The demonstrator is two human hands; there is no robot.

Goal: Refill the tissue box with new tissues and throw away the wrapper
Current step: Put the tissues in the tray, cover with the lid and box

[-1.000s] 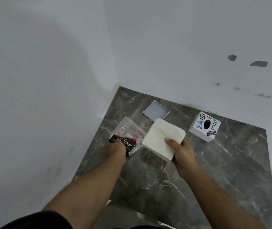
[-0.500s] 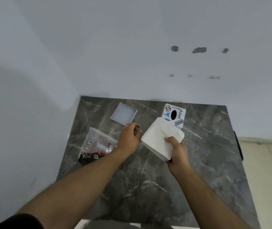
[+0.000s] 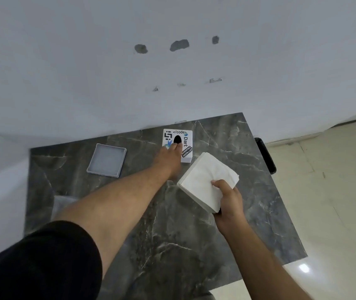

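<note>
The white tissue box (image 3: 186,141), covered in stickers with a black oval hole on top, stands at the back of the dark marble table (image 3: 194,234). My left hand (image 3: 168,160) reaches across to it, and its fingertips rest on the box top at the hole. Whether it grips the box is unclear. My right hand (image 3: 230,202) holds a thick stack of white tissues (image 3: 203,180) just right of and nearer than the box. A pale bit of the clear wrapper (image 3: 61,203) shows at the left, mostly hidden under my left forearm.
A shallow grey square lid (image 3: 106,160) lies on the table left of the box. A black object (image 3: 265,154) hangs off the table's right edge. White walls close in behind and to the left; beige floor tiles (image 3: 324,191) lie to the right.
My left hand has moved from beside the tissue stack back and right onto the tissue box. The view has swung right, and my left arm now covers the wrapper. The right hand keeps the tissues.
</note>
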